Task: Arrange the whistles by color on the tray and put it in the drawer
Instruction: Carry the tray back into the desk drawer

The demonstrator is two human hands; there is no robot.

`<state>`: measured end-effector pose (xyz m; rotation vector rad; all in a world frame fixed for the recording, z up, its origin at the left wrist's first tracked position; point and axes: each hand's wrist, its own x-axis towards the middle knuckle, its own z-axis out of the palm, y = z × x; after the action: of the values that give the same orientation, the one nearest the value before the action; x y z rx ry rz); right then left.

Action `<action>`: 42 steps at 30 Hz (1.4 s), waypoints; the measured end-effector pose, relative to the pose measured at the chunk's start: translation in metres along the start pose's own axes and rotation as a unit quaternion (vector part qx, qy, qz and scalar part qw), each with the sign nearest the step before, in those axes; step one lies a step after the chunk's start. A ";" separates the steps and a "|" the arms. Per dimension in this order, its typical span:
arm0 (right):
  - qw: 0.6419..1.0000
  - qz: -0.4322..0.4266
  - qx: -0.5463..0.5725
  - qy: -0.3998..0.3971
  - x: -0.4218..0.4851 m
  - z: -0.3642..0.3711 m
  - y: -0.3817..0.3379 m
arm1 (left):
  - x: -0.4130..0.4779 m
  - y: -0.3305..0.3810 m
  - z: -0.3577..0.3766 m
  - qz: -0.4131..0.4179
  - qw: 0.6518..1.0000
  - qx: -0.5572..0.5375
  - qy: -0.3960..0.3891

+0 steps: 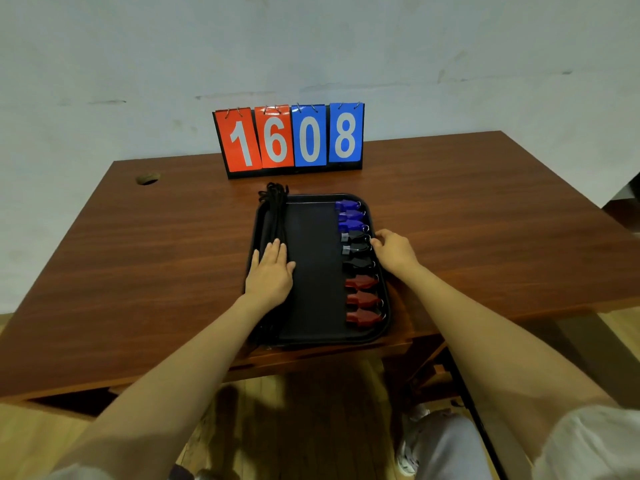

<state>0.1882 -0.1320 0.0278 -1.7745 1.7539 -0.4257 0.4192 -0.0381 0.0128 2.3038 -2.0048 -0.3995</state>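
- The fingertips [373, 244] of the right hand [394, 252] curl in at the tray's right rim, right beside the black whistles [356, 252]. I cannot tell whether they pinch a ring, the rim or nothing.
- The fingers [275, 249] of the left hand [272, 271] lie straight and together, pressed flat on the bundle of black cords [275, 216] along the tray's left side.
- Risk at the right: the whistles look loose in their column, with blue whistles [351, 216] at the top, black in the middle and red whistles [362, 299] lowest. A careless nudge or a tilted lift could slide them and mix the colours.
- Risk at the left: the cords spill past the upper-left rim (a likely snag). If the palm lets go they may trail and catch on the drawer, which I cannot see open.
- Both wrists are low and both forearms reach up from the bottom corners of the frame.
- The tray [315, 271] sits mid-frame near the front edge of the table [138, 254]. A scoreboard [291, 140] stands behind it.
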 end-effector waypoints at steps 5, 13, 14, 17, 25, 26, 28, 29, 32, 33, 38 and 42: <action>1.000 0.008 -0.002 -0.004 -0.003 0.001 -0.001 | -0.006 -0.003 -0.011 -0.028 0.986 -0.059 0.151; 1.000 -0.001 -0.020 0.015 -0.018 0.000 -0.003 | -0.016 -0.007 -0.025 -0.143 0.973 -0.147 0.106; 1.000 0.000 -0.022 0.016 -0.020 -0.001 -0.001 | -0.017 -0.006 -0.025 -0.144 0.974 -0.144 0.101; 0.999 0.003 -0.033 0.027 -0.030 -0.006 0.008 | -0.020 -0.003 -0.025 -0.132 0.977 -0.153 0.071; 0.996 0.022 -0.031 0.079 -0.070 -0.023 0.055 | -0.034 0.023 -0.021 -0.072 0.982 -0.172 0.004; 0.996 0.024 -0.025 0.088 -0.075 -0.025 0.061 | -0.036 0.028 -0.019 -0.070 0.980 -0.184 0.001; 0.994 0.037 -0.009 0.105 -0.085 -0.029 0.073 | -0.042 0.039 -0.015 -0.067 0.976 -0.207 -0.004; 0.993 0.044 0.002 0.110 -0.091 -0.031 0.079 | -0.045 0.045 -0.013 -0.064 0.975 -0.214 -0.008; 0.991 0.049 0.025 0.122 -0.109 -0.038 0.096 | -0.053 0.061 -0.009 -0.051 0.974 -0.218 -0.021; 0.990 0.050 0.027 0.129 -0.114 -0.040 0.102 | -0.056 0.066 -0.008 -0.048 0.974 -0.221 -0.025; 0.985 0.055 0.028 0.161 -0.143 -0.058 0.133 | -0.075 0.100 0.002 -0.020 0.975 -0.215 -0.042; 0.979 0.072 0.028 0.189 -0.172 -0.084 0.163 | -0.089 0.136 0.012 0.007 0.973 -0.225 -0.058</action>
<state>-0.0048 0.0290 0.0237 -1.5883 2.0900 -0.7820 0.2749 0.0298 0.0440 2.0217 -1.7430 -0.9015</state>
